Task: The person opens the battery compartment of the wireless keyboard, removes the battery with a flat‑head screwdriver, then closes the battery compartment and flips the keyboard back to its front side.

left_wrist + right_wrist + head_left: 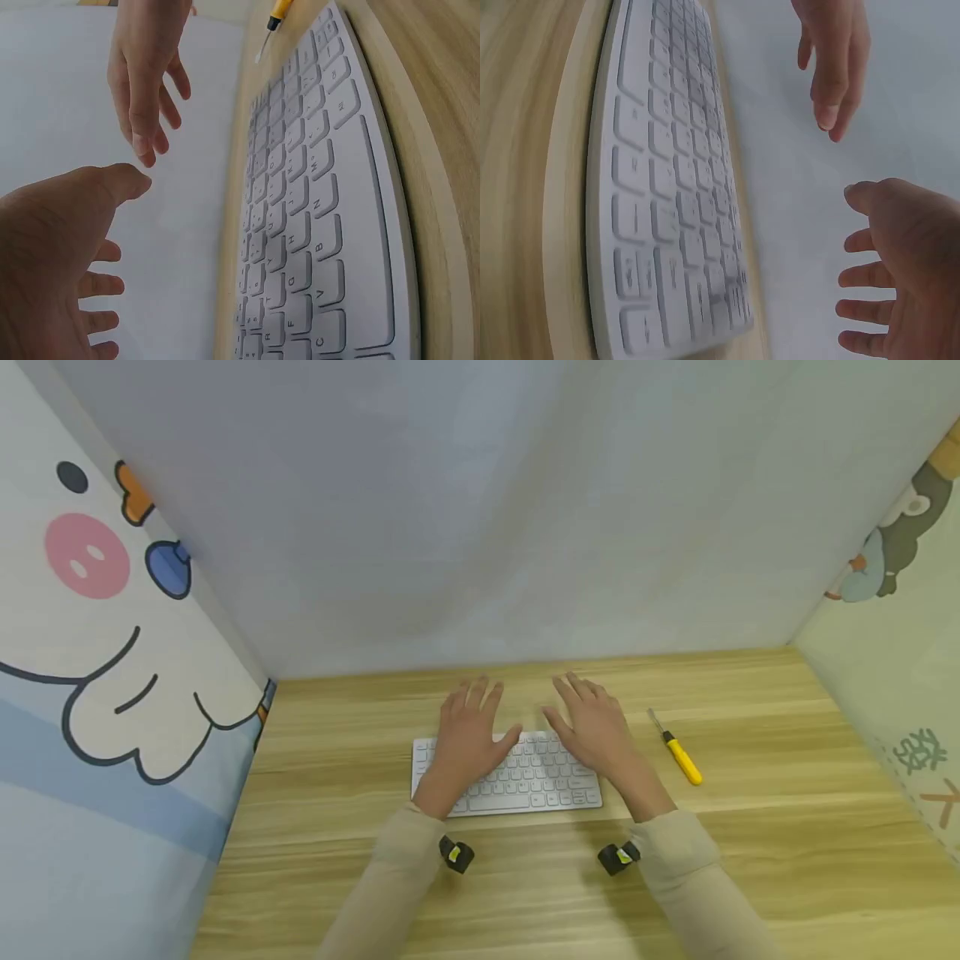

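Left hand (467, 739) and right hand (598, 728) are held spread and apart above keyboard (517, 783) | keyboard is laid flat on table (300, 835) | screwdriver (683, 760) is placed right of keyboard

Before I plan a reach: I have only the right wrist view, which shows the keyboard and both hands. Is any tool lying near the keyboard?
Observer: Yes, a yellow-handled screwdriver lies on the table, to the right of the keyboard.
Operator: Which way does it point?
Observer: Its metal tip points away from the person, slightly leftward.
Operator: Which hand is nearer to it?
Observer: The right hand; there is a gap between them.
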The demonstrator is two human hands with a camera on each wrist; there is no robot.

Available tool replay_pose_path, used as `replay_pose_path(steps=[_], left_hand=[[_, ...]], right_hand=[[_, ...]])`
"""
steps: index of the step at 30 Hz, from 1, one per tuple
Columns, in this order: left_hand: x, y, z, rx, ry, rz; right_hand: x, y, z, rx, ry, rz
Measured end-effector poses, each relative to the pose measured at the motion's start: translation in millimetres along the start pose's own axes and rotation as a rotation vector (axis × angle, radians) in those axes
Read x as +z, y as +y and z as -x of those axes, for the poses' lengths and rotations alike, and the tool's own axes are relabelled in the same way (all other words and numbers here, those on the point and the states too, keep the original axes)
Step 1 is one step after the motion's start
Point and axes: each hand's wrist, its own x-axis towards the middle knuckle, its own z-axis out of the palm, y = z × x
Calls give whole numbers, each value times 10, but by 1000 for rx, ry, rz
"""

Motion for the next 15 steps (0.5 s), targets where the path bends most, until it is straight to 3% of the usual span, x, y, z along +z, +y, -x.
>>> replay_pose_path(steps=[7,15], left_hand=[[147,177,23,75,-120,33],[297,347,14,142,-179,-3]], right_hand=[[-35,318,211,49,4,-9],[-150,621,415,91,42,-104]])
